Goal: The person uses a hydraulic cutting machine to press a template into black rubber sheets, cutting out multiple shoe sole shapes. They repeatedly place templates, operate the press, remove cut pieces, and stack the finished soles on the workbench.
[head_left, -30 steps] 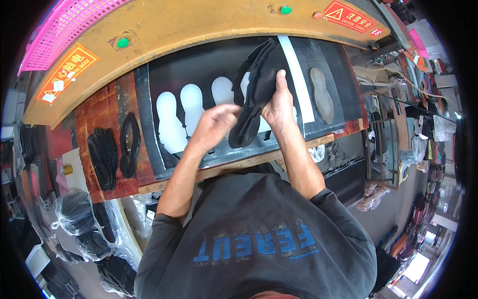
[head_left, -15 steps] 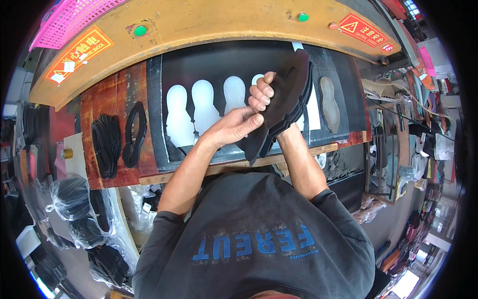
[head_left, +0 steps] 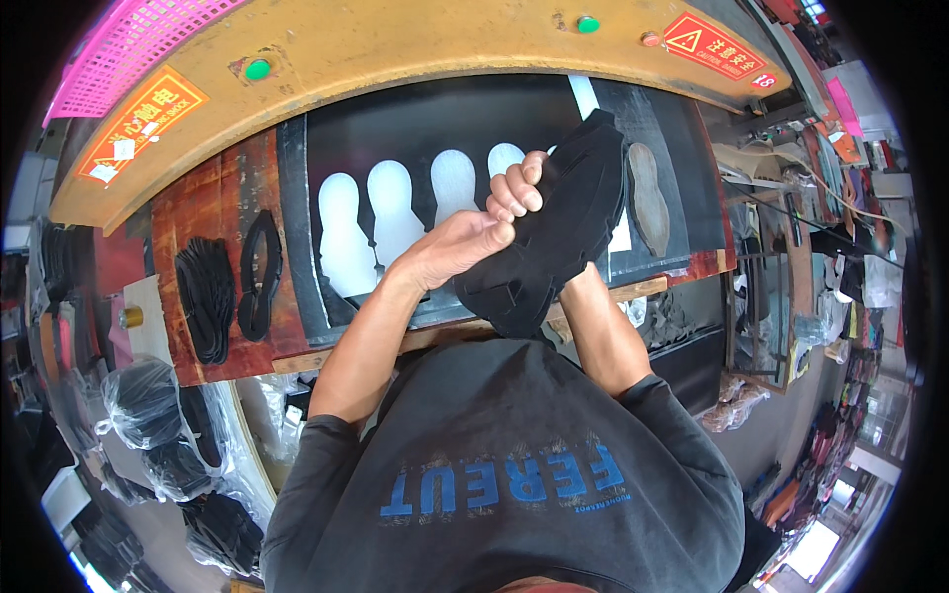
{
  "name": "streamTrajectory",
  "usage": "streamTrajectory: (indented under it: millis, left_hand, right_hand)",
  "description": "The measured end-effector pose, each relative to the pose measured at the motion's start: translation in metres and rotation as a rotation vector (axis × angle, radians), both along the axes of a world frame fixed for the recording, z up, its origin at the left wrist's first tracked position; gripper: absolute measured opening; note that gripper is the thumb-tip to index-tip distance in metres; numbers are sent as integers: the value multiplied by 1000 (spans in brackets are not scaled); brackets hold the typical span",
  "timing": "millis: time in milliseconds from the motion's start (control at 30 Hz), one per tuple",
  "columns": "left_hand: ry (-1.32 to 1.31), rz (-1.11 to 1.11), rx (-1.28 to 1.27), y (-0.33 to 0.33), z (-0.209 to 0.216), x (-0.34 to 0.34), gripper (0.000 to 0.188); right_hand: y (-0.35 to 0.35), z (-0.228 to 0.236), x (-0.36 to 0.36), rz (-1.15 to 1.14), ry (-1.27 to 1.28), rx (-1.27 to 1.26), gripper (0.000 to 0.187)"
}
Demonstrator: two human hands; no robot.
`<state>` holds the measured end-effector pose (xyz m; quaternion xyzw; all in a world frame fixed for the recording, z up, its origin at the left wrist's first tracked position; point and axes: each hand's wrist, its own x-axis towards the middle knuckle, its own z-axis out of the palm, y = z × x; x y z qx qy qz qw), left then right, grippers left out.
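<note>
Both hands have hold of the stack of black pieces [head_left: 563, 212], up over the right half of the table [head_left: 219, 364], clear of its surface. The stack slants: its long axis runs from a near end close to the shirt [head_left: 425, 405] to a far tip pointing away and to the right. From the left hand [head_left: 447, 249] it lies directly rightward, the thumb pressed along its left side. The right hand [head_left: 515, 190] seems to cup it from below, fingers curled over that same edge; the stack hides the palm, so I can't swear to its full grasp. Neither hand is nearer, as both touch it. Beyond the left hand, white sole shapes [head_left: 395, 212] stand in a row on a black mat [head_left: 395, 124].

As for writing, the yellow beam [head_left: 395, 54] carries an orange warning sticker [head_left: 143, 124] at left, partly covered by white scraps, and a red one [head_left: 712, 47] with a triangle at right. Worn blue lettering [head_left: 504, 479] crosses the shirt.
</note>
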<state>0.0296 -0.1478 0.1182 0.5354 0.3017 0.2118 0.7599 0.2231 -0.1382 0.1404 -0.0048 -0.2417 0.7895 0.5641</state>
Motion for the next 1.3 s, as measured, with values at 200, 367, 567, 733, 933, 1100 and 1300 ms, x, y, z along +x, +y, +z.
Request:
streamTrajectory:
  millis: [200,367,567,733,933,1100,1300]
  left_hand:
    - [-136,-127,-50,-5,15,13,68]
    - [-98,75,-32,-22,19,23,48]
    - [140,432,202,-15,10,18,37]
    - [-13,483,262,1,-8,15,59]
    - [-32,374,216,1,-28,8,106]
    - [-86,677,254,-9,-37,20,103]
    - [112,765,-92,-4,-30,2,41]
  right_hand:
    - [-6,-7,6,-184,-318,130,21]
    - [-17,-6,35,-281,-757,-33,43]
    - [-23,-7,41,-262,-633,-179,89]
    - [-2,10,23,-490,-814,-122,43]
    - [17,28,17,-440,-504,-197,48]
    - [25,14,12,-472,-399,-279,46]
    - [35,-3,26,-550,-450,-389,43]
